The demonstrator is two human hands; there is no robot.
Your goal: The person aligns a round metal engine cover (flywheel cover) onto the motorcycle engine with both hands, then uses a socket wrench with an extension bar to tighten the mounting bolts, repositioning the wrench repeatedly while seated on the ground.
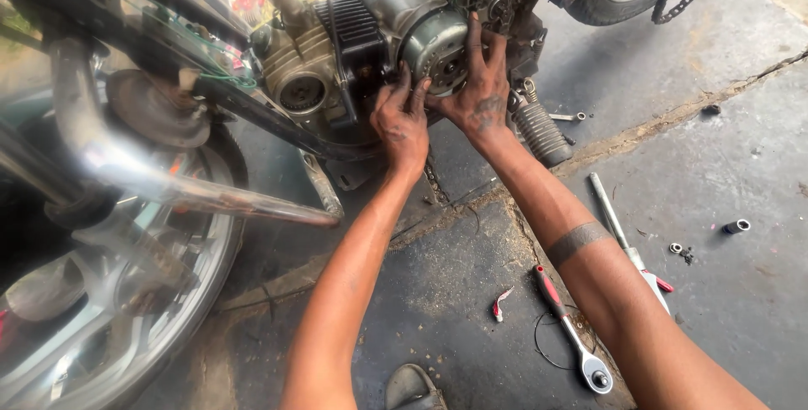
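my left hand [401,119] presses its spread fingers against the lower left edge of the round engine cover [438,61], not closed around anything, while my right hand [478,90] lies flat on the cover's right side, fingers fanned upward and also apart, so the cover sits cupped between the two palms rather than clamped. the cover is directly ahead of both hands and slightly above them, its flat face turned toward me and its axis running straight out from the engine; the right hand reaches higher on it and looks the closer of the two to its centre. to the left i see the finned cylinder [299,69] and the chrome exhaust pipe [151,170]. to the right, on the concrete floor [724,149], lie a ribbed footpeg [540,130], a red-handled ratchet [572,330], a long bar tool [619,233] and a small socket [736,226].
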